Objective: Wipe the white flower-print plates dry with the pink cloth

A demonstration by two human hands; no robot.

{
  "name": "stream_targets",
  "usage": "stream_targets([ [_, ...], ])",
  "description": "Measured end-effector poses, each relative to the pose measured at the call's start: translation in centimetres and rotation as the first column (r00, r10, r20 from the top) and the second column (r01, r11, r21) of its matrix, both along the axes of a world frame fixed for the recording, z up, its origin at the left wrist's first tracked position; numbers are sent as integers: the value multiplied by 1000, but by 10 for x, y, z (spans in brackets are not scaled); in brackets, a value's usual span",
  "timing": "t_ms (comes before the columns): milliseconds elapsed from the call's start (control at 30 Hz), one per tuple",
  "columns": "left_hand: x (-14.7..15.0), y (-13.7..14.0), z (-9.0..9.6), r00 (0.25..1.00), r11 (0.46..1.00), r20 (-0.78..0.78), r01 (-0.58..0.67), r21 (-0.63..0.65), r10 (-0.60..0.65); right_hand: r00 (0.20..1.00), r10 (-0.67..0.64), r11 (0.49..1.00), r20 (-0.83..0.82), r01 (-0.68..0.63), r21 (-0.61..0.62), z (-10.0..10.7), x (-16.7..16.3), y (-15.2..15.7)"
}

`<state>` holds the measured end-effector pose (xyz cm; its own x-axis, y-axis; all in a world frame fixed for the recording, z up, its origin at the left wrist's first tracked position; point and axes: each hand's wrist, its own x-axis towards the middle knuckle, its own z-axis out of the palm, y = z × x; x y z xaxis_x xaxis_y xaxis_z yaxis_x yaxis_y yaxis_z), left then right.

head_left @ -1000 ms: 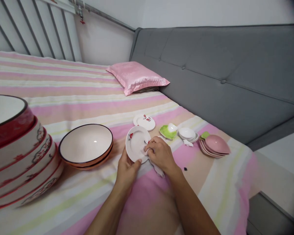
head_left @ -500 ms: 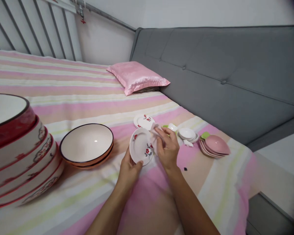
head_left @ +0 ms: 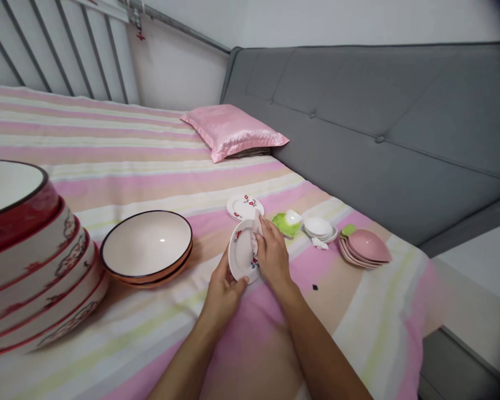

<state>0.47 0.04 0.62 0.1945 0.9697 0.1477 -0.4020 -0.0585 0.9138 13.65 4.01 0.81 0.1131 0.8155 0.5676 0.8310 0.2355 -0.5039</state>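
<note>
My left hand (head_left: pixel 226 283) grips a small white plate (head_left: pixel 239 253) with red flowers by its lower left rim, the thumb on its upper face. The plate is tilted up off the bed. In my right hand (head_left: pixel 273 253) is a pale pink tissue (head_left: pixel 256 230), pressed against the plate's right side and covering part of the flowers. Just behind the held plate lies a short stack of matching flowered plates (head_left: pixel 242 206). A green leaf-shaped dish (head_left: pixel 285 225) with a small white piece on it sits beyond my right hand.
Tall stacked bowls (head_left: pixel 33 266) stand at far left, beside wide cream bowls (head_left: pixel 148 244). To the right are small white dishes (head_left: pixel 318 226), a crumpled white scrap (head_left: pixel 320 244) and pink dishes (head_left: pixel 369 246). A pink pillow (head_left: pixel 235 130) rests near the grey headboard (head_left: pixel 358 105).
My right hand has moved left with the tissue, across the plate's face, uncovering the green dish. The plate has shifted slightly right and turned more edge-on.
</note>
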Motion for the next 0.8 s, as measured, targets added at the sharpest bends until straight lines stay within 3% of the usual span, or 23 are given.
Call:
stream_targets([
  [267, -1, -1, 4, 993, 992, 66, -97, -84, 103, 978, 22, 990, -209, -51, -134, 2, 2, 1],
  [500, -1, -3, 10, 976, 981, 141, -152, -122, 169, 847, -10, 944, -532, -168, -285, -1, 5, 1],
  [567, -1, -3, 10, 976, 982, 151, -140, -129, 159, 776, -5, 916, -631, -249, -314, 0, 6, 0],
  [700, -1, -4, 11, 975, 981, 164, -129, -144, 152, 522, -60, 810, -851, -472, -347, 12, 5, -7],
  [800, 0, -6, 15, 968, 973, 177, -146, -178, 177, 454, -96, 758, -886, -543, -361, 19, 4, -12],
])
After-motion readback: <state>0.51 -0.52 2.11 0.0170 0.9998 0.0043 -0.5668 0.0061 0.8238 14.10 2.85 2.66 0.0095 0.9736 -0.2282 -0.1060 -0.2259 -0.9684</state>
